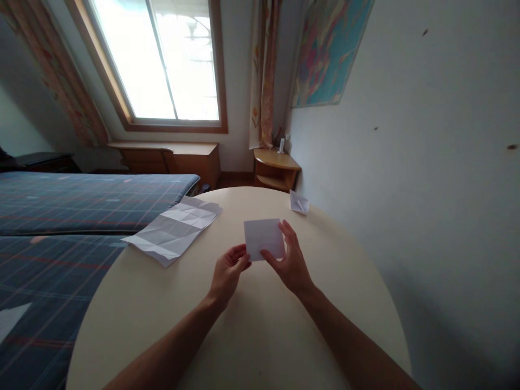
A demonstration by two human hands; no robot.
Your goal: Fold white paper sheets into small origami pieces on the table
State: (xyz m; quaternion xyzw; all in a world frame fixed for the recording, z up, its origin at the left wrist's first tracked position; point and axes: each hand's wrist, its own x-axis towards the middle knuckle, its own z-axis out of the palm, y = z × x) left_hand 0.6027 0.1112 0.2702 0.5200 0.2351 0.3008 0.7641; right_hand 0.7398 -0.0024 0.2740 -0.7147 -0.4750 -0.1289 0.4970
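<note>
A small, nearly square piece of white paper (263, 237) is held up above the round table, between my two hands. My left hand (229, 271) pinches its lower left corner between thumb and fingers. On the other side, my right hand (293, 261) grips it, with the thumb on the front near the bottom edge and the fingers at the upper right edge. The paper looks folded, but its layers cannot be made out. What lies behind it is hidden.
Creased white sheets (179, 227) lie at the left edge of the cream round table (260, 336). A small folded paper (299, 203) stands at the far right, near the wall (426, 206). A plaid-covered bed (81, 200) adjoins the table on the left. Behind is a corner shelf (278, 158).
</note>
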